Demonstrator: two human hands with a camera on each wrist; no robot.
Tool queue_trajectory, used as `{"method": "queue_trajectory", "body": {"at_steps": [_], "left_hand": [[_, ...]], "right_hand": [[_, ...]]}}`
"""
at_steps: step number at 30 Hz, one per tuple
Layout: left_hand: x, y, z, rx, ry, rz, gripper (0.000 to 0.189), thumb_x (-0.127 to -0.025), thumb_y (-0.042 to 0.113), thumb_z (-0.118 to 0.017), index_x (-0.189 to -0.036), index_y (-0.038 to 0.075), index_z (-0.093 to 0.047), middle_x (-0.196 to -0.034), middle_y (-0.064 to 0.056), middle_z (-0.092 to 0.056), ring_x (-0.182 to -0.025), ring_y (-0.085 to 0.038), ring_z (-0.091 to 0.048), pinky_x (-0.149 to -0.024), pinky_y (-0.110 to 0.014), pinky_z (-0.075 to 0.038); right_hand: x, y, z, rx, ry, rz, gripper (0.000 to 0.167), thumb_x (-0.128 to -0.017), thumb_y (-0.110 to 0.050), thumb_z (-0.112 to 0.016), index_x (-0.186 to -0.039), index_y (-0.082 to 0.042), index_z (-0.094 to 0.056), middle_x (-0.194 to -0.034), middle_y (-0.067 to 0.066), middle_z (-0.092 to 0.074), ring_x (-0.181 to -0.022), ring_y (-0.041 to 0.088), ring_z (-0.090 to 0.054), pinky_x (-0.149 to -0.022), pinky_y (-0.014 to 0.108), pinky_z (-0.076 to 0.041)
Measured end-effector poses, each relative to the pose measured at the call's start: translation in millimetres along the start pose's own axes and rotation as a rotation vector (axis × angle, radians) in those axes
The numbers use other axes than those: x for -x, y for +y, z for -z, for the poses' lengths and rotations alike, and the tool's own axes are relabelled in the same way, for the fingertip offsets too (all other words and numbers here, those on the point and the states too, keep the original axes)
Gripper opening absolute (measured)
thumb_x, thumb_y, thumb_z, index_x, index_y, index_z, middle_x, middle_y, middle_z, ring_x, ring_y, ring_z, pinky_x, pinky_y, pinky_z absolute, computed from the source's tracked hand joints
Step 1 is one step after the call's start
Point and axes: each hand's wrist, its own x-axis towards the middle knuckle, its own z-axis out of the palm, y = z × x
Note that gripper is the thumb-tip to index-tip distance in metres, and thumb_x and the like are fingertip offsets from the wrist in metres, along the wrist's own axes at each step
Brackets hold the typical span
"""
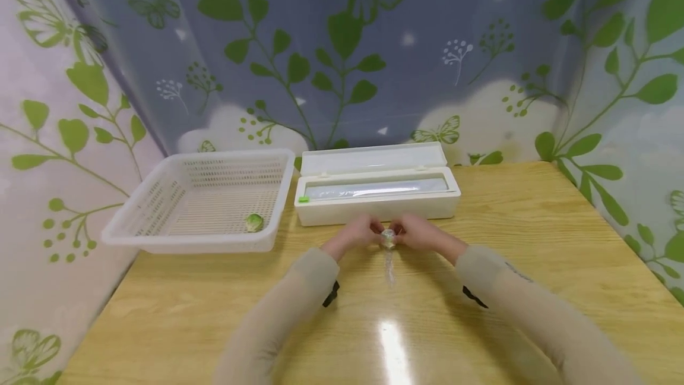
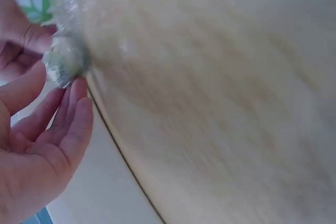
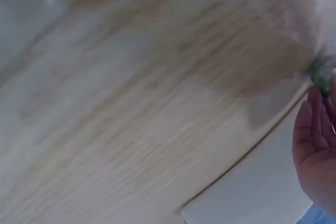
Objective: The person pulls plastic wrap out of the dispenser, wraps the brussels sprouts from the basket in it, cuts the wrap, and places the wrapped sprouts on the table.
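A Brussels sprout [image 1: 388, 239] wrapped in clear cling film sits between the two hands, just in front of the white film box. My left hand [image 1: 358, 234] pinches it from the left between thumb and fingertips. From the other side my right hand [image 1: 419, 233] holds it with its fingertips. A twisted tail of cling film [image 1: 389, 268] trails from the sprout toward the near side of the table. The left wrist view shows the crinkled film over the pale green sprout [image 2: 65, 61]. Only part of the right hand [image 3: 317, 140] appears in the right wrist view.
The white cling film box [image 1: 374, 211] stands behind the hands, its lid [image 1: 374, 159] raised and a film roll [image 1: 376, 189] inside. A white plastic basket [image 1: 198, 246] at the left holds one unwrapped Brussels sprout [image 1: 254, 222]. All rest on a wooden table [image 1: 534, 218] against a patterned curtain.
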Motion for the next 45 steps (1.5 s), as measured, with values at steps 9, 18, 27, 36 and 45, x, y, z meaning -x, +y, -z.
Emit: {"method": "queue_trajectory", "body": {"at_steps": [9, 18, 27, 36, 45], "left_hand": [[-58.1, -66.3, -29.2, -0.148, 0.006, 0.002, 0.022, -0.078, 0.023, -0.068, -0.094, 0.008, -0.065, -0.091, -0.003, -0.062, -0.083, -0.017, -0.056, -0.070, -0.029, -0.047], [-42.1, -76.4, -23.7, -0.021, -0.077, -0.078, 0.020, -0.071, 0.011, -0.074, -0.088, 0.007, -0.065, -0.083, -0.001, -0.063, -0.077, -0.013, -0.058, -0.068, -0.024, -0.047], [46.7, 31.3, 15.0, -0.003, -0.044, -0.033, 0.019, -0.073, -0.003, -0.068, -0.091, -0.006, -0.060, -0.088, -0.012, -0.062, -0.081, -0.021, -0.058, -0.070, -0.022, -0.046], [41.8, 29.0, 26.4, -0.027, -0.114, 0.046, 0.022, -0.080, 0.009, -0.065, -0.099, -0.002, -0.061, -0.097, -0.010, -0.061, -0.091, -0.021, -0.055, -0.076, -0.029, -0.045], [40.6, 30.7, 22.3, -0.066, -0.165, 0.061, 0.017, -0.082, 0.015, -0.063, -0.092, 0.001, -0.066, -0.087, -0.005, -0.064, -0.076, -0.014, -0.055, -0.065, -0.024, -0.046]], "right_hand": [[8.6, -7.1, -4.0, 0.106, 0.073, 0.078, 0.008, -0.078, -0.011, -0.067, -0.079, -0.005, -0.062, -0.075, 0.001, -0.061, -0.070, 0.016, -0.056, -0.062, 0.028, -0.046], [6.0, -10.8, -2.1, -0.061, 0.040, 0.016, 0.011, -0.083, -0.004, -0.059, -0.090, 0.003, -0.062, -0.084, 0.010, -0.063, -0.078, 0.021, -0.058, -0.067, 0.031, -0.048], [1.0, -13.6, -3.7, -0.023, -0.003, 0.001, 0.010, -0.080, -0.007, -0.064, -0.081, 0.003, -0.065, -0.076, 0.006, -0.064, -0.072, 0.016, -0.057, -0.064, 0.028, -0.047], [1.7, -22.5, -7.8, 0.096, 0.009, 0.062, 0.007, -0.077, -0.008, -0.067, -0.078, -0.001, -0.064, -0.075, 0.005, -0.064, -0.068, 0.013, -0.057, -0.060, 0.025, -0.047], [6.9, -22.0, -9.0, 0.029, -0.011, 0.086, 0.011, -0.075, -0.011, -0.070, -0.073, -0.010, -0.059, -0.075, -0.001, -0.062, -0.070, 0.011, -0.057, -0.061, 0.023, -0.046]]}}
